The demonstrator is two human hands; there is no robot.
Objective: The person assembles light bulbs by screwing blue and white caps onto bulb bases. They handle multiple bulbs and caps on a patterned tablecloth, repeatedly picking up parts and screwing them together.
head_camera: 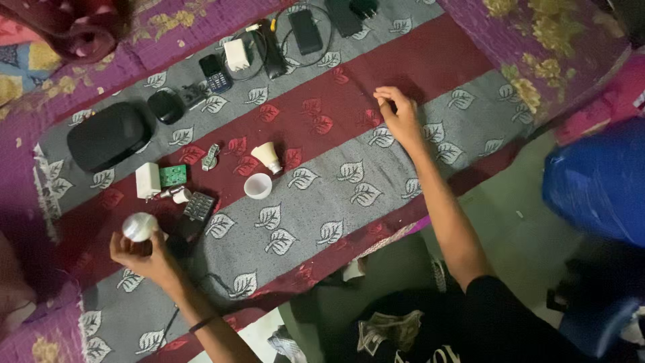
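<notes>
My left hand (144, 254) holds a white round bulb (140, 226) above the lower left of a red and grey leaf-patterned cloth (322, 202). My right hand (398, 115) rests on the cloth further up to the right, its fingertips pinched together on the fabric; whether something small is between them I cannot tell. Between the hands lie a white bulb base (267, 157), a white round cap (258, 185), a green circuit board (173, 175) and a white box-shaped part (147, 181).
A black pouch (107, 136), a black mouse (165, 106), a small keypad phone (216, 73), a white charger (236, 54), black adapters and cables (306, 30) lie along the cloth's far side. A dark keypad device (197, 210) sits near my left hand. A blue bag (598, 181) stands at right.
</notes>
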